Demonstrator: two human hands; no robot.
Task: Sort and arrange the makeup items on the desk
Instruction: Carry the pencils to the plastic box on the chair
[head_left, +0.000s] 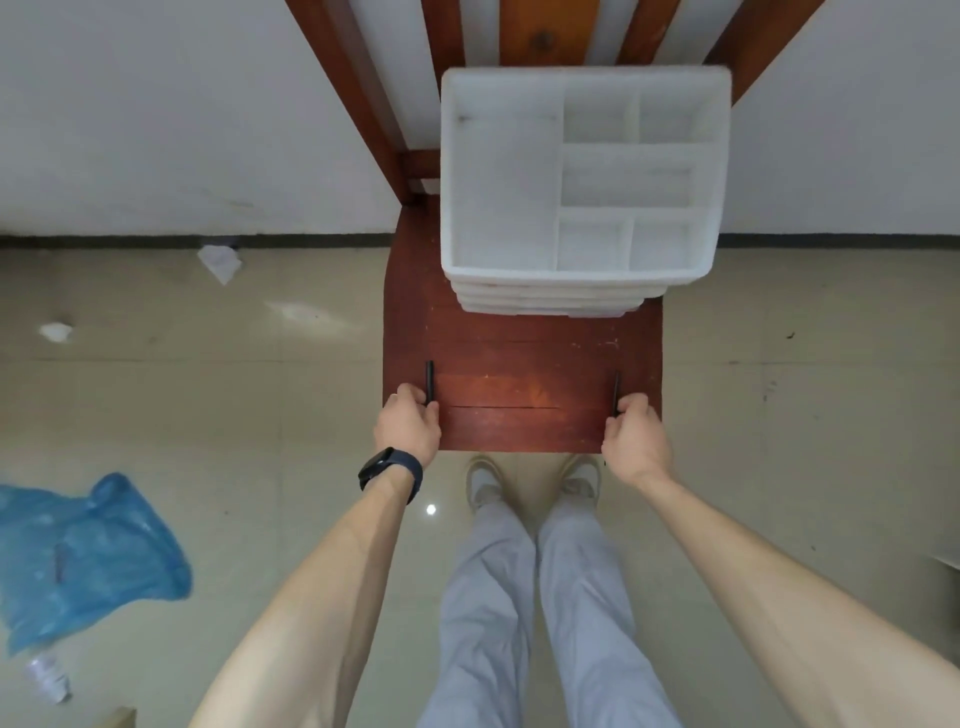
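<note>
On the floor at the far left lies a blue plastic bag (88, 561). Next, the left hand (408, 423) (a dark watch (389, 470) on its wrist) curls its fingers round a thin black pencil (429, 382) at the wooden seat's (519, 364) left edge. White divided trays (545, 301) sit stacked at the back. The right hand (636, 434) curls round a second black pencil (616, 389) at the right edge.

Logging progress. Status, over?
Left hand grips thin black stick; right hand grips second black stick. White divided plastic tray empty. Nothing in the way.
</note>
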